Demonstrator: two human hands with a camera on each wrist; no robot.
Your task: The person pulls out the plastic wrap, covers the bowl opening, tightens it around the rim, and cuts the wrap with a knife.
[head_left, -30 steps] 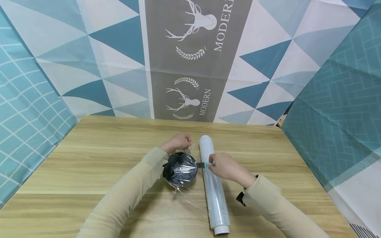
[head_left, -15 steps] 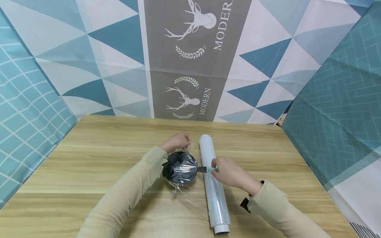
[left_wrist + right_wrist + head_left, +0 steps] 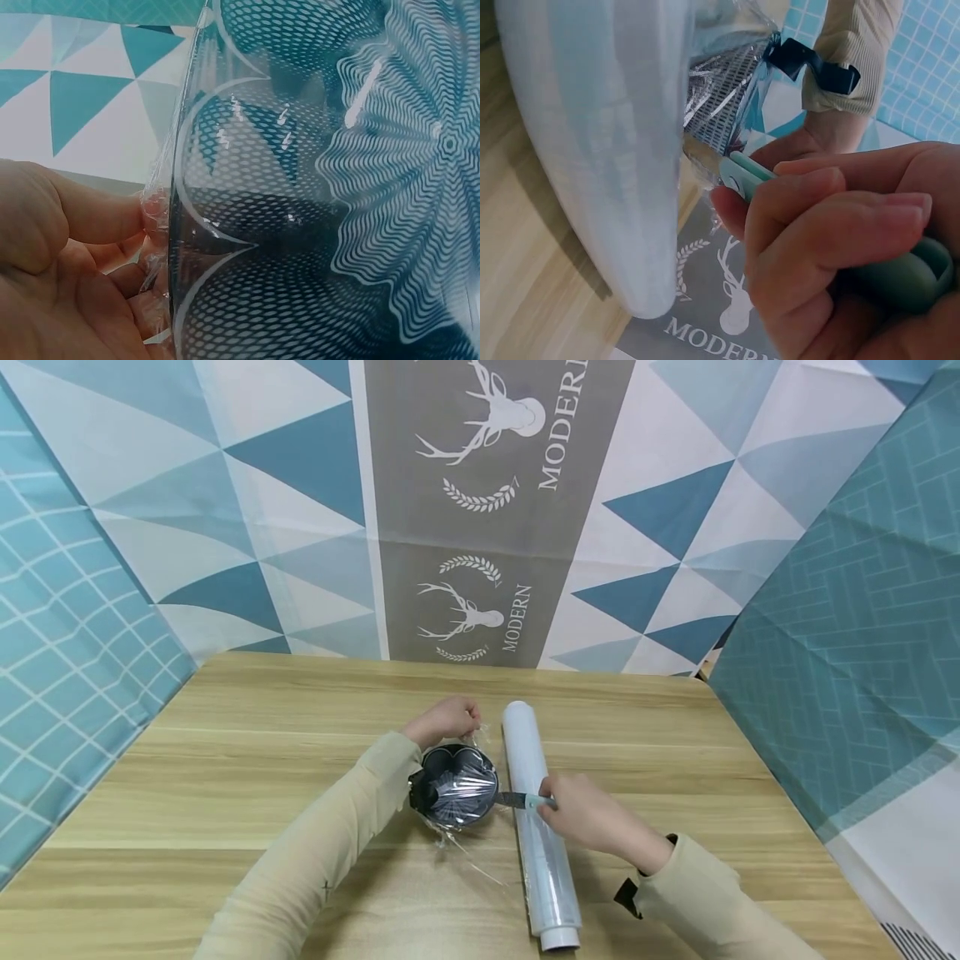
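Observation:
A round dark dish [image 3: 459, 789] with a white dotted and wavy pattern [image 3: 390, 187] has clear cling film stretched over its top. My left hand [image 3: 450, 718] pinches the gathered cling film [image 3: 155, 196] at the far rim, thumb against fingers. In my right hand [image 3: 583, 814] is a small knife [image 3: 531, 801] with a mint green handle [image 3: 742, 177]. The fingers curl round that handle, and the blade [image 3: 512, 799] points left, its tip right at the dish's right rim. Part of the blade is hidden behind film in the right wrist view.
A long roll of cling film [image 3: 546, 852] lies just right of the dish, under the knife and right hand. Loose film [image 3: 450, 837] trails off the dish's near side. All rest on a wooden table [image 3: 262, 777] backed by a patterned cloth wall [image 3: 315, 527].
My right hand has moved with the knife toward the near side and a little right, the blade passing down along the dish's right rim. The left hand stays at the far rim, pinching film.

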